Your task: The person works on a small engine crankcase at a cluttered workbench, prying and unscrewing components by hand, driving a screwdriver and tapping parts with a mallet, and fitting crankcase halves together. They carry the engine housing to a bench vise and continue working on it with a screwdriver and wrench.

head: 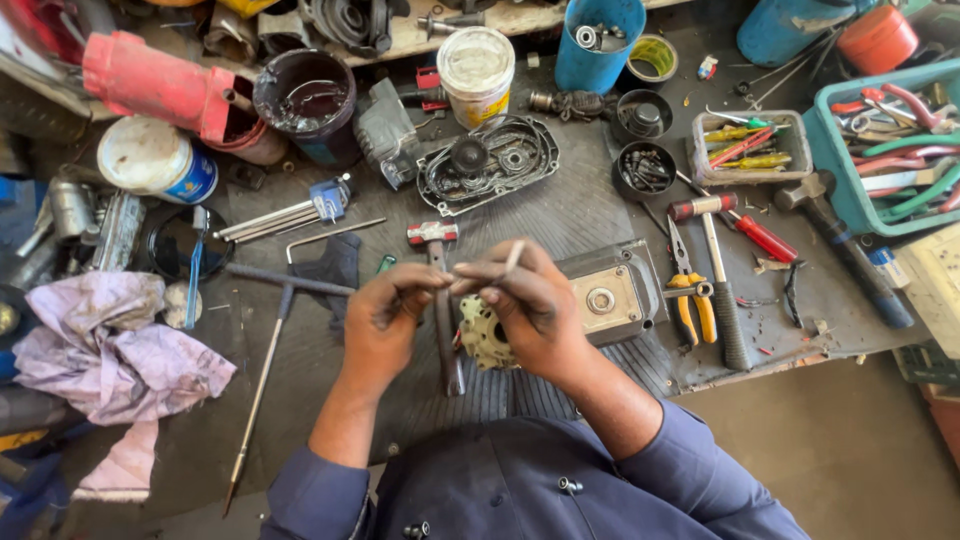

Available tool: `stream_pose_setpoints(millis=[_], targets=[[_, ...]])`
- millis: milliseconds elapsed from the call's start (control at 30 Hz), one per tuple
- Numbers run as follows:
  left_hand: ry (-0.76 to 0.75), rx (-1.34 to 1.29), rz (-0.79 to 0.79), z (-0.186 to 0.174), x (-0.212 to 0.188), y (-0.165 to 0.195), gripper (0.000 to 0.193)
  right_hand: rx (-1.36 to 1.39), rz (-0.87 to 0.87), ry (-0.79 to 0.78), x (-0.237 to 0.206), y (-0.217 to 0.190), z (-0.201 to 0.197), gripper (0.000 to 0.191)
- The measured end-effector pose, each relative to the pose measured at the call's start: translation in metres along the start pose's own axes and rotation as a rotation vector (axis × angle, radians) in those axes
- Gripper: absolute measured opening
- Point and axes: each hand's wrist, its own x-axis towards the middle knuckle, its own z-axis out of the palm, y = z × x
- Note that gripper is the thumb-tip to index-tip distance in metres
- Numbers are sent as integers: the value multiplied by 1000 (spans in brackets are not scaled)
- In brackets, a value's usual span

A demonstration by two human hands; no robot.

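My left hand point(385, 315) and my right hand point(530, 305) meet above the dark rubber mat point(570, 210). Together they pinch a thin metal rod point(480, 272) held level between the fingertips. My right hand also grips a short pale pin point(513, 257) that sticks up. Under the hands lies a small toothed metal part point(483, 335), partly hidden. A red-headed hammer point(437, 290) lies on the mat below my left fingers.
A square metal cover point(610, 295) sits right of my hands, with yellow pliers point(690, 295) and another hammer point(715, 270) beyond. An open engine casing point(485, 160) lies further back. A cloth point(110, 350) and a long T-wrench point(265, 370) lie left; tool trays point(880, 150) stand right.
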Motion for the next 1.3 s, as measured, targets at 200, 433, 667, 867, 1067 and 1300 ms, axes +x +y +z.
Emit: stream_pose_setpoints(millis=[200, 433, 667, 867, 1067, 1300], targets=[[57, -101, -168, 9, -10, 11, 19, -130, -53, 26, -1, -5, -4, 26], [-126, -160, -31, 28, -20, 54, 10, -205, -159, -121, -3, -35, -30, 28], [-80, 252, 64, 37, -12, 80, 23, -731, -47, 444, 7, -10, -142, 12], [-225, 837, 208, 54, -9, 76, 80, -540, 601, 418, 53, 77, -201, 23], [-341, 944, 137, 71, -13, 57, 109, -586, 701, 340, 51, 90, -204, 41], [-214, 933, 198, 76, -11, 49, 110, -623, 186, 73, 14, 26, -170, 52]])
